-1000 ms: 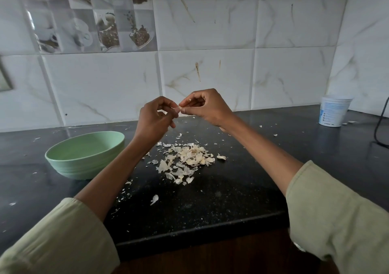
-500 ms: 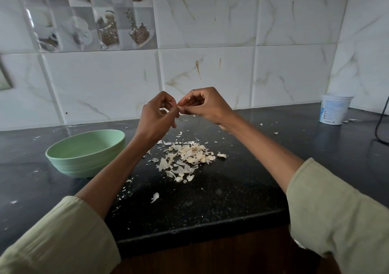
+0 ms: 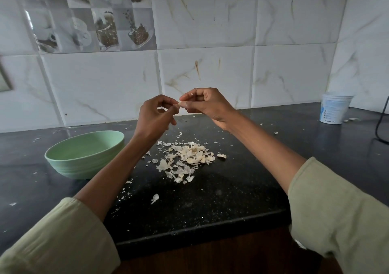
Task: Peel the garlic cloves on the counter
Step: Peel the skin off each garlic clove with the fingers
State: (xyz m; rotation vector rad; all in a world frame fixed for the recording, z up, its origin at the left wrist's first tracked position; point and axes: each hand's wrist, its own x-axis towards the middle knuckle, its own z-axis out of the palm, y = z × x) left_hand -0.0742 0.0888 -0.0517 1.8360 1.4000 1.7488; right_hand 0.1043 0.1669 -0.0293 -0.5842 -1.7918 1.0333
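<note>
Garlic clove [image 3: 179, 103], small, light, firm and likely slippery once bared, sits pinched between fingertips of left hand [image 3: 154, 116] and right hand [image 3: 205, 103]; grip its ends, tear papery skin.

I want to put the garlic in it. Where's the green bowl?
The green bowl sits on the black counter, on the left side, beside the left forearm and left of the peel pile.

dim soft daylight | glare on wall tiles [image 3: 101, 31] | wide-angle bending at edges
</note>
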